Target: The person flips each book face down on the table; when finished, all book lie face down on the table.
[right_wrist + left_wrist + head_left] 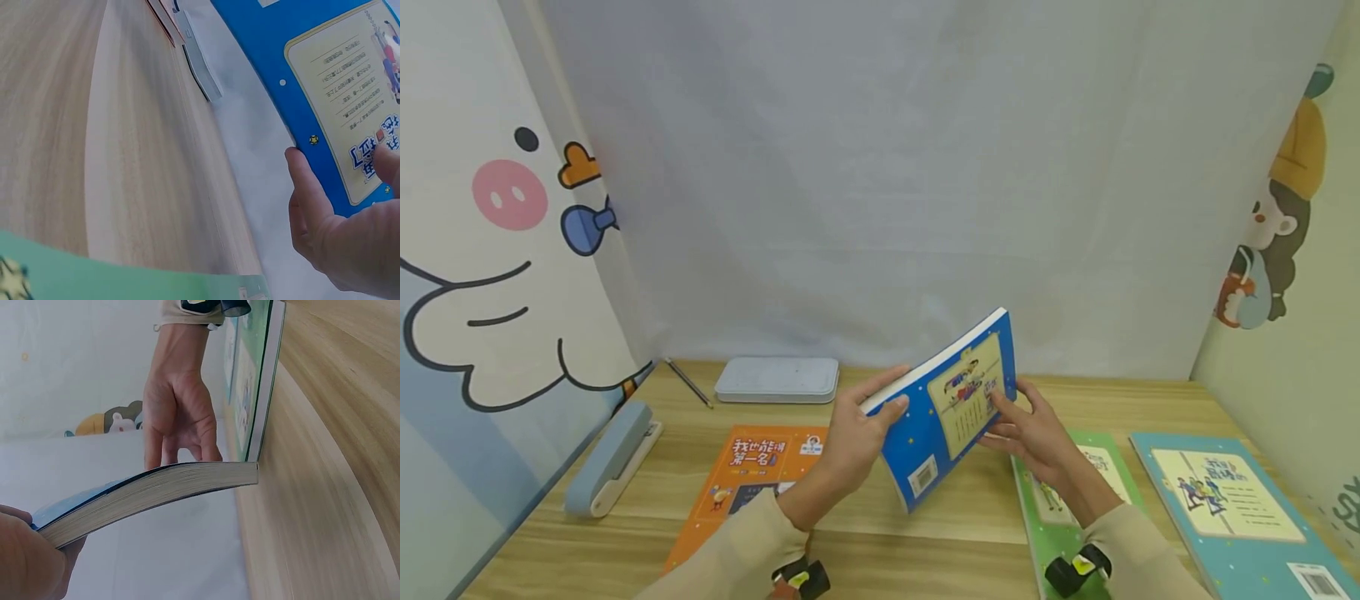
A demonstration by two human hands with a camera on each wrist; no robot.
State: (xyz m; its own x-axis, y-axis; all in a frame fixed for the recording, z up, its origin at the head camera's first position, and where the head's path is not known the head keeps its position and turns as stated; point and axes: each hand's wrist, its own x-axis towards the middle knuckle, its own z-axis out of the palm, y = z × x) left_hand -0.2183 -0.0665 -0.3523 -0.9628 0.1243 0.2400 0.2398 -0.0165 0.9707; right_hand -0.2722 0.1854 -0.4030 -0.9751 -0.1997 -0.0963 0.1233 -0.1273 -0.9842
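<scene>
Support the blue book point(951, 408) evenly, with left hand point(853, 437) and right hand point(1037, 435) fingers clamped on it, to limit bending.

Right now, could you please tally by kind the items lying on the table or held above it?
Books: 4 (blue book, green book, teal book, orange book)
Staplers: 1 (blue-grey stapler)
Pencils: 1 (dark pencil)
Cases: 1 (flat pale case)
Total: 7
</scene>
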